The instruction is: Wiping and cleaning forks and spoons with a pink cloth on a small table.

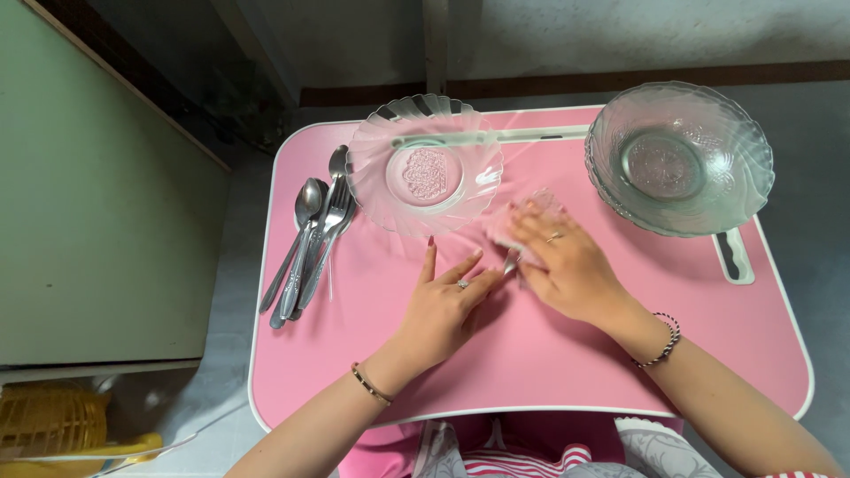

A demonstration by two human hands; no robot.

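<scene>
My right hand (pixel 571 265) lies on the pink table (pixel 531 354) with its fingers curled over a small pale translucent thing (pixel 518 217); whether it is cloth or glass is unclear. A short metal piece (pixel 512 263) pokes out under that hand. My left hand (pixel 443 305) rests flat on the table beside it with fingers spread, its fingertips almost touching the right hand and the metal piece. A scalloped clear glass plate (pixel 425 164) sits just beyond the left hand.
Stacked clear glass bowls (pixel 680 158) stand at the table's far right corner. Several spoons and forks (pixel 310 239) lie together along the left edge. A slot handle (pixel 733 257) is at the right edge. A yellow fan (pixel 53 425) is on the floor at left.
</scene>
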